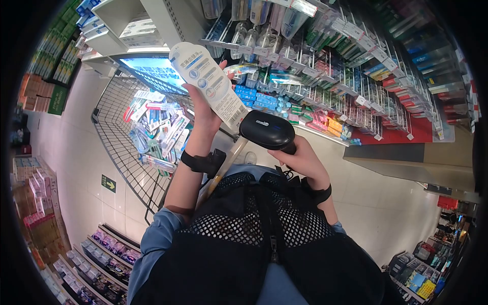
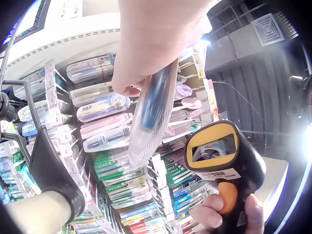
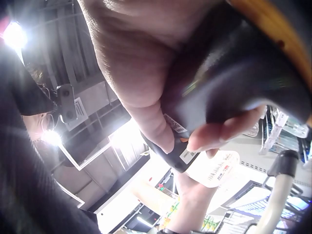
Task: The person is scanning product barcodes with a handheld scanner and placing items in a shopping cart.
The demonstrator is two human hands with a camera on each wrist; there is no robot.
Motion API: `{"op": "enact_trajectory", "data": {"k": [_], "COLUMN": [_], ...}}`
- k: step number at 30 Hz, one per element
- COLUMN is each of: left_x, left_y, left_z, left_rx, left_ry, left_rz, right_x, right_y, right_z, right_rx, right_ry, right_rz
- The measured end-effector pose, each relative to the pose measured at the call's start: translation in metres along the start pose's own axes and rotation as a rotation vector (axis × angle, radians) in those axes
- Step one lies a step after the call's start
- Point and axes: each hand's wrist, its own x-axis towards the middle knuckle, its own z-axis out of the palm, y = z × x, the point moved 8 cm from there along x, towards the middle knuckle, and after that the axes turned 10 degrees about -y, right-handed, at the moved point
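Observation:
My left hand (image 1: 206, 116) holds up a toothbrush pack (image 1: 203, 76), its printed white back facing the head camera. A barcode is printed at the pack's lower end. From the left wrist view, the pack's front is a clear blister (image 2: 152, 109) with something blue inside. In my right hand (image 1: 307, 161) is a black barcode scanner (image 1: 267, 129), gripped round its handle. The scanner's head stands close to the barcode end of the pack. Its yellow-rimmed window (image 2: 212, 150) and orange trigger (image 2: 227, 196) show in the left wrist view, with fingertips at the trigger.
A wire shopping cart (image 1: 118, 148) stands ahead on the left, holding a heap of packs (image 1: 161, 128). A lit screen (image 1: 152, 70) is at its far end, and its handle (image 1: 227, 160) runs close to me. Hooks of hanging packs (image 1: 351, 76) line the shelf ahead and right.

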Motion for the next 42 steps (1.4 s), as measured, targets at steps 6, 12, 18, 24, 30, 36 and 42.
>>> {"op": "enact_trajectory", "data": {"k": [6, 12, 18, 24, 30, 36, 42], "left_x": [0.000, -0.001, -0.001, -0.002, -0.002, -0.004, -0.005], "left_y": [-0.001, 0.000, 0.002, 0.003, 0.002, 0.002, 0.004], "left_z": [-0.002, -0.004, -0.004, -0.004, -0.004, -0.004, -0.001], "left_rx": [-0.001, -0.026, -0.079, -0.068, -0.098, -0.109, -0.101], "left_ry": [-0.015, -0.001, 0.019, 0.000, -0.011, -0.013, 0.021], "left_rz": [-0.006, -0.005, 0.017, 0.012, 0.012, 0.015, 0.011], "right_x": [0.000, -0.004, -0.008, -0.010, -0.012, -0.014, -0.015], "right_y": [0.004, 0.007, 0.009, 0.011, 0.011, 0.015, 0.013], "right_z": [-0.003, -0.011, -0.027, -0.034, -0.034, -0.036, -0.037], "right_rx": [0.029, 0.075, 0.119, 0.167, 0.157, 0.159, 0.176], "right_ry": [0.026, 0.070, 0.173, 0.235, 0.233, 0.231, 0.251], "right_rz": [0.022, -0.006, -0.126, -0.161, -0.159, -0.164, -0.194]}}
